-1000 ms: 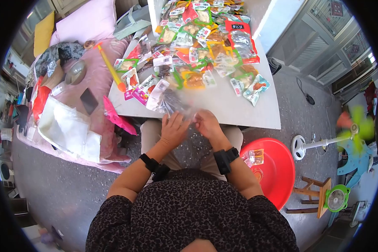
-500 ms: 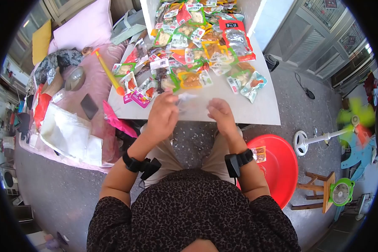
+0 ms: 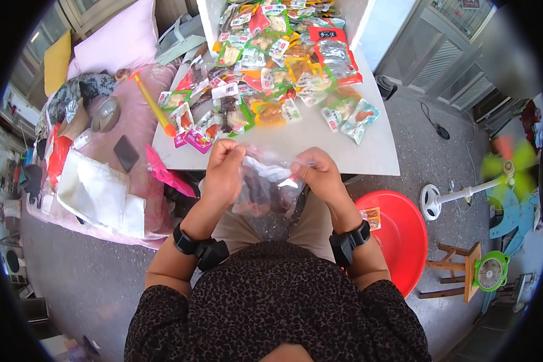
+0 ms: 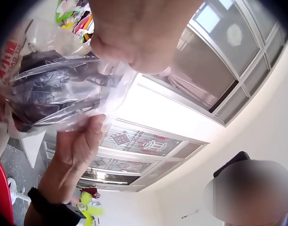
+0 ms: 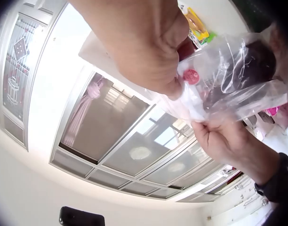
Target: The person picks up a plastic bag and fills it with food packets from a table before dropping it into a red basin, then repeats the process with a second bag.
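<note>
A clear plastic bag (image 3: 265,196) with dark food inside hangs between both hands, in front of the table's near edge and above the lap. My left hand (image 3: 224,172) pinches its upper left corner between thumb and fingers. At the upper right corner, my right hand (image 3: 320,174) grips the plastic with the thumb on top. Red print shows on one side of the bag (image 4: 59,89) in the left wrist view. From the right wrist, a round red mark (image 5: 191,76) is visible near the white top of the bag.
Many colourful food packets (image 3: 271,72) are heaped on the white table (image 3: 368,151), spilling from a white box. A red basin (image 3: 398,247) with packets in it stands at the right. To the left is a pink-covered bed (image 3: 133,120); a running fan (image 3: 507,169) stands far right.
The hands have come up and back from the table edge. The bag, bunched under the fingers and then blurred, now hangs spread between the two hands.
</note>
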{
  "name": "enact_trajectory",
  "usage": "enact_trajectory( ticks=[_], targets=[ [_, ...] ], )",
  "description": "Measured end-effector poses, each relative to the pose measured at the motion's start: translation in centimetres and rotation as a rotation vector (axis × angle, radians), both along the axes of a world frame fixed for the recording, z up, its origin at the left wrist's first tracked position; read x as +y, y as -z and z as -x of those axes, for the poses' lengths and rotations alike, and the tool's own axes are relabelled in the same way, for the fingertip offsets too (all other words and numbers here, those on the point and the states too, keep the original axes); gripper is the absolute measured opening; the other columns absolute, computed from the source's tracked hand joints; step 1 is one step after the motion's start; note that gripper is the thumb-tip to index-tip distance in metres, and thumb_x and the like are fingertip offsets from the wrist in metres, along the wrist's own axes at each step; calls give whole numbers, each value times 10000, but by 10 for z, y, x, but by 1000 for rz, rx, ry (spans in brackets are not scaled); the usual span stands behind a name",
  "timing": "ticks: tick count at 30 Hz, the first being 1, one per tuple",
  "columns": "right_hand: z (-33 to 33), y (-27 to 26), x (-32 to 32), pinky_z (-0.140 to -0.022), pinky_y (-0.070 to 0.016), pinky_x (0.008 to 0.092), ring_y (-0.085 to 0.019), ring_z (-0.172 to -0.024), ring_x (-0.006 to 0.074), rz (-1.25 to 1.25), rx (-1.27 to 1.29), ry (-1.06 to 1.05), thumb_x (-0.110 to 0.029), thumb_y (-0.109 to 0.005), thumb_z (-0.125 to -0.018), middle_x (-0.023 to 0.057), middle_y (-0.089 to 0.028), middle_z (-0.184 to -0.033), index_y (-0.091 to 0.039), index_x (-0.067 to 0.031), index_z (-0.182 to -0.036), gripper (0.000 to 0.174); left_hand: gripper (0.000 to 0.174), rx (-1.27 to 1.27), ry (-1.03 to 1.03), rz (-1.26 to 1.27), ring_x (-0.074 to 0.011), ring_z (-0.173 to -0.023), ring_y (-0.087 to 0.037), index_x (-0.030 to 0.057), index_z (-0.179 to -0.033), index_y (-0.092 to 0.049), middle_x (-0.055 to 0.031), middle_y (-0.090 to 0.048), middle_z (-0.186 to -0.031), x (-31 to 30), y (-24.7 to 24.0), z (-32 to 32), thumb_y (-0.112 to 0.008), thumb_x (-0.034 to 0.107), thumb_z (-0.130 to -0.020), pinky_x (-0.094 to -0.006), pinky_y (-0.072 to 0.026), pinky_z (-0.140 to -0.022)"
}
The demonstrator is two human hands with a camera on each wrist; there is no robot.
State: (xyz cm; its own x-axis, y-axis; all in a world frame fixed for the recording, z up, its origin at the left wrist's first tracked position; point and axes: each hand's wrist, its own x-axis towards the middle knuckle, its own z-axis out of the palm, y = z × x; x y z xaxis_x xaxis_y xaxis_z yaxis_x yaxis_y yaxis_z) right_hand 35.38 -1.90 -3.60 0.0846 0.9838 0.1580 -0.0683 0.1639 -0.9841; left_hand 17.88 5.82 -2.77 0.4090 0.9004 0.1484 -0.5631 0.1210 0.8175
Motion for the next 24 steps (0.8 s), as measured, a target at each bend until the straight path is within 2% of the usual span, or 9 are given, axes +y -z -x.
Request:
enact_trajectory(
  ticks=[3,6,8,11,14,17,20,21,24],
  targets=[
    [0,6,0,-605,-398,203,-488,-676,68,-44,61,79,-52,-565,-753,16,-528,-713,-496,-24,-778,78,18,-25,51,23,-131,-751,-507,32,-809,-411,-88,-526,-810,2,3,1,-414,14,-809,-266,-405,-714],
    [0,8,-1,-592,-403,205,-489,-650,78,-39,525,9,-46,-561,-751,22,-533,-724,-500,-27,-787,73,117,-94,246,48,-144,-819,-502,26,-898,-428,-83,-515,-885,1,6,1,-465,46,-789,-274,-398,-748],
    [0,6,-5,-587,-409,209,-495,-649,86,4,588,-10,-39,-558,-750,28,-536,-729,-502,-28,-788,69,247,-112,367,70,-149,-868,-492,21,-996,-432,-77,-502,-951,-2,2,-2,-507,66,-766,-281,-395,-767],
    [2,9,-10,-583,-419,219,-504,-656,94,54,638,-51,-40,-557,-750,38,-538,-733,-502,-27,-790,70,428,57,490,139,-154,-921,-471,21,-1114,-398,-68,-471,-1035,-2,19,5,-563,95,-725,-292,-384,-793],
    [1,15,-18,-579,-427,227,-511,-661,97,105,641,-33,-35,-556,-749,45,-539,-731,-500,-26,-787,68,468,246,520,92,-162,-941,-467,26,-1124,-408,-72,-468,-1051,0,32,5,-594,88,-698,-297,-376,-811],
    [-1,21,-27,-582,-434,230,-516,-666,99,133,643,-45,-20,-550,-749,51,-540,-729,-498,-24,-782,62,533,272,587,119,-207,-1003,-447,21,-1108,-423,-88,-458,-1097,-1,31,1,-655,152,-647,-349,-353,-850],
    [-3,25,-31,-587,-441,229,-521,-666,103,145,657,-22,-1,-534,-753,54,-544,-730,-498,-23,-777,49,526,7,650,79,-213,-1000,-445,22,-1098,-428,-101,-453,-1102,-13,39,-9,-658,132,-638,-366,-354,-847],
    [-3,25,-32,-587,-443,228,-524,-665,104,152,663,-5,6,-528,-755,54,-546,-730,-498,-23,-775,46,459,31,642,-22,-218,-996,-448,28,-1044,-450,-112,-464,-1089,-16,35,-12,-654,122,-644,-372,-357,-840],
    [-5,27,-36,-591,-444,226,-523,-654,99,160,660,53,17,-517,-759,45,-545,-715,-498,-28,-764,49,291,229,583,-64,-163,-908,-483,23,-948,-497,-90,-505,-991,-19,36,-11,-618,79,-688,-289,-405,-758]
  ],
)
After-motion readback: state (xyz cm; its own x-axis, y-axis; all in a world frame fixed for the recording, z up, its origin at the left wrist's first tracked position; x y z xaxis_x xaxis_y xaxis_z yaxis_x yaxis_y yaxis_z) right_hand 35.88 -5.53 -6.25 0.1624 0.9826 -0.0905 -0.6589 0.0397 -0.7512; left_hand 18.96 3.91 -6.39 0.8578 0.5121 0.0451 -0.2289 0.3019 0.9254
